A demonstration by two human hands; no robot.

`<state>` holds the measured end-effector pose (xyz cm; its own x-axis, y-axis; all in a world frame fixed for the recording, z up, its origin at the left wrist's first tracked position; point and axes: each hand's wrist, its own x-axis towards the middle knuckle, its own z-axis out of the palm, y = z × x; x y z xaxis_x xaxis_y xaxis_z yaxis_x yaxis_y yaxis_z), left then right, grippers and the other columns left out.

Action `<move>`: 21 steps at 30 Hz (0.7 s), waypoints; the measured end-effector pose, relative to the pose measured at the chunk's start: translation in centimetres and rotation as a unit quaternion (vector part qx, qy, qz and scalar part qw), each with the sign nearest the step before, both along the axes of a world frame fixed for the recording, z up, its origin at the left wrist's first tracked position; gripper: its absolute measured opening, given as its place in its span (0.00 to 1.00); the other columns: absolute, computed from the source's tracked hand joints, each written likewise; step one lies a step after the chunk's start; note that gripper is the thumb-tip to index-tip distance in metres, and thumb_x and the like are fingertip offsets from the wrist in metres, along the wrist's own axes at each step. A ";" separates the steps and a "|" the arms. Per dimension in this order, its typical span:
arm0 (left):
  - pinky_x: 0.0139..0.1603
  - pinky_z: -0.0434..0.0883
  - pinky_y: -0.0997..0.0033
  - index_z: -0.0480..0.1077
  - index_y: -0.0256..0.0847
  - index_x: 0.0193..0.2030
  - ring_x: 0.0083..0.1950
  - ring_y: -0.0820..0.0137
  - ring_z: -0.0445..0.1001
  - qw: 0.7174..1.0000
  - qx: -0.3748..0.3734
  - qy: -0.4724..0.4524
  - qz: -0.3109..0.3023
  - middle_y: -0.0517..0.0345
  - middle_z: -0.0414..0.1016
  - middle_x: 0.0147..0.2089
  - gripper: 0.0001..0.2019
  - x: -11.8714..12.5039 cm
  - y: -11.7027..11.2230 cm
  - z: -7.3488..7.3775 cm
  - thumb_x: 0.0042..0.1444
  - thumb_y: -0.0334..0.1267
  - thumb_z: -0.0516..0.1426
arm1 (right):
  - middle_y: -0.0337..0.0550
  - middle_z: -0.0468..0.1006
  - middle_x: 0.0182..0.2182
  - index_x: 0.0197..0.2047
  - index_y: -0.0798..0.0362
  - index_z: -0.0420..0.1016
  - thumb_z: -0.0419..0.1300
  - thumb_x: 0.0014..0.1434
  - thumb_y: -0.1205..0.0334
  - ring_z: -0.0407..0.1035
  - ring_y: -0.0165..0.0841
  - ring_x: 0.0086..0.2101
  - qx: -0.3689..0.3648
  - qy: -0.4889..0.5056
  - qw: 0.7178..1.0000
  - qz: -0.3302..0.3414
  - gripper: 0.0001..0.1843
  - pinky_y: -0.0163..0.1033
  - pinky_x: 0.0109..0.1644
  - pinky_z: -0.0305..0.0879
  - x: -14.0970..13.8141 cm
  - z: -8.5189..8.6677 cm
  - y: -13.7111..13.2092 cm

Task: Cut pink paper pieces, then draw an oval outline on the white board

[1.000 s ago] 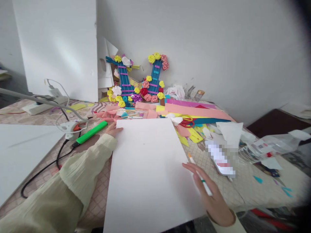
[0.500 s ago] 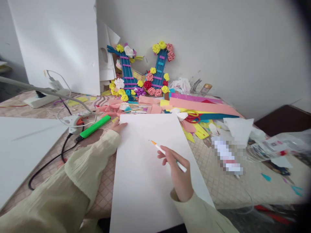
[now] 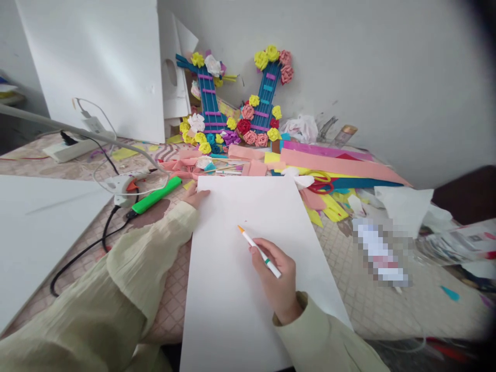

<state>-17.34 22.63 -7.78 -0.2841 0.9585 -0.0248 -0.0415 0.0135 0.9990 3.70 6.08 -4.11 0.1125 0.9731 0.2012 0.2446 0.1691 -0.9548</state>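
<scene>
A large white board lies lengthwise in front of me, with one tiny dark mark on its upper part. My left hand holds the board's far left corner, thumb on top and the other fingers at the edge, partly hidden. Over the middle of the board, my right hand is closed around a slim white pen with an orange tip and a green band. The pen's tip points away from me, a little below and left of the mark; I cannot tell whether it touches the surface.
Two blue guitar shapes with paper flowers lean at the wall. Coloured paper strips and scissors lie beyond the board. At left are a green-handled tool, cables, a power strip and another white board.
My right hand has drawn the pen down and left, away from the small mark. My left hand stays at the corner. The whole view has shifted slightly.
</scene>
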 end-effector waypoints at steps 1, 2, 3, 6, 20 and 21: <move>0.31 0.71 0.64 0.64 0.36 0.45 0.32 0.63 0.74 1.000 -0.012 -0.010 -0.002 0.58 0.73 0.31 0.19 0.0 0.0 0.0 0.42 0.32 0.58 | 0.43 0.77 0.30 0.37 0.53 0.73 0.58 0.53 0.62 0.71 0.35 0.31 -0.001 0.000 1.000 -0.001 0.08 0.36 0.35 0.67 0.0 -0.1 0.0; 0.32 0.71 0.64 0.64 0.37 0.45 0.32 0.63 0.74 0.999 -0.024 -0.021 -0.006 0.59 0.73 0.31 0.20 0.0 0.1 0.1 0.41 0.32 0.58 | 0.43 0.77 0.31 0.37 0.53 0.73 0.57 0.53 0.62 0.71 0.35 0.31 -0.001 -0.001 1.000 -0.001 0.08 0.37 0.35 0.67 0.0 -0.1 0.0; 0.32 0.71 0.64 0.63 0.37 0.44 0.32 0.63 0.74 0.999 -0.034 -0.029 -0.010 0.59 0.73 0.31 0.21 0.0 0.1 0.2 0.40 0.32 0.58 | 0.43 0.77 0.31 0.37 0.53 0.73 0.57 0.53 0.62 0.71 0.35 0.32 -0.001 -0.003 1.000 -0.001 0.08 0.37 0.35 0.67 0.0 -0.1 0.0; 0.32 0.71 0.66 0.63 0.39 0.43 0.33 0.63 0.74 0.998 -0.047 -0.044 -0.019 0.60 0.72 0.31 0.21 -0.1 -0.1 0.5 0.38 0.32 0.58 | 0.43 0.76 0.31 0.37 0.53 0.73 0.57 0.54 0.62 0.70 0.35 0.31 -0.002 -0.014 1.000 0.001 0.08 0.37 0.35 0.66 0.1 -0.1 0.0; 0.26 0.66 0.71 0.62 0.39 0.39 0.25 0.68 0.69 0.997 -0.047 -0.059 -0.021 0.63 0.69 0.26 0.20 0.1 -0.4 1.2 0.34 0.33 0.58 | 0.40 0.74 0.26 0.37 0.54 0.75 0.57 0.53 0.63 0.65 0.30 0.25 0.011 -0.042 0.999 0.028 0.08 0.34 0.28 0.63 0.4 -0.1 -0.2; 0.25 0.65 0.71 0.62 0.39 0.39 0.24 0.70 0.69 0.997 -0.046 -0.061 -0.022 0.63 0.69 0.26 0.20 0.1 -0.3 1.1 0.34 0.33 0.58 | 0.40 0.74 0.26 0.37 0.54 0.75 0.57 0.53 0.63 0.65 0.30 0.25 0.012 -0.037 0.999 0.020 0.08 0.34 0.28 0.63 0.4 -0.1 -0.2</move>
